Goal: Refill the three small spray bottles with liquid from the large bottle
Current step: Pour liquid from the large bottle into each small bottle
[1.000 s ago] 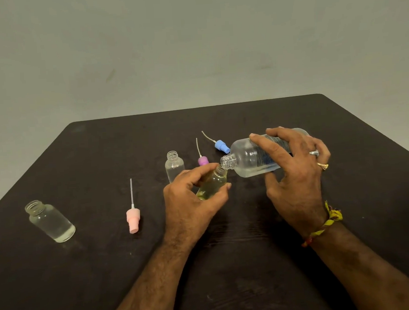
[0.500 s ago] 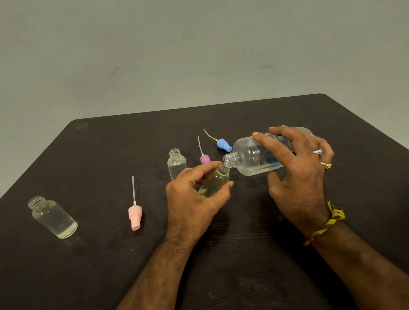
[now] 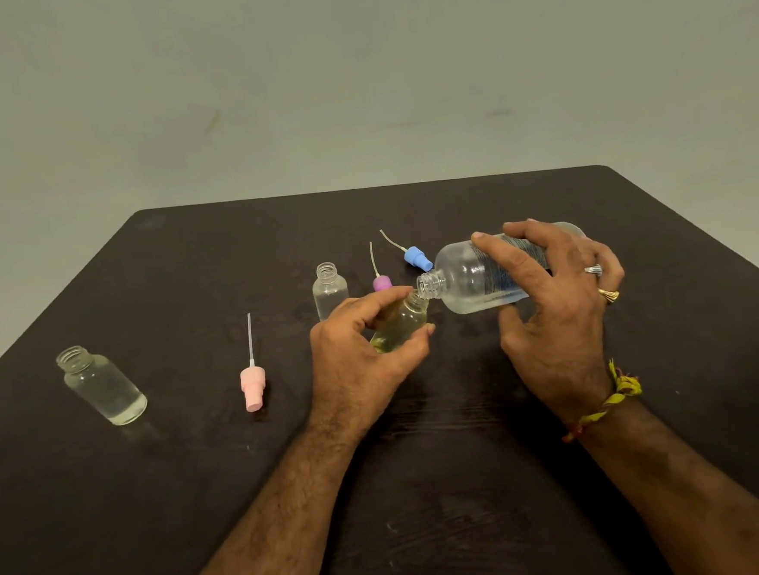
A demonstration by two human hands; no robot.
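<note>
My right hand [image 3: 555, 320] grips the large clear bottle [image 3: 471, 281], tipped almost level with its open neck pointing left. That neck touches the mouth of a small bottle [image 3: 398, 326] with yellowish liquid, which my left hand [image 3: 360, 356] holds tilted toward it. A second small clear bottle [image 3: 330, 290] stands uncapped just behind my left hand. A third, wider bottle [image 3: 101, 387] stands uncapped at the far left with a little clear liquid at the bottom.
Three spray caps with dip tubes lie on the dark table [image 3: 204, 501]: a pink cap [image 3: 253, 386] left of my left hand, a purple cap [image 3: 382, 282] and a blue cap [image 3: 417, 257] behind the bottles. A grey wall rises beyond the table's far edge.
Both hands and the two held bottles have kept nearly the same pose, with the large bottle's neck staying at the small bottle's mouth. The view has shifted slightly.
</note>
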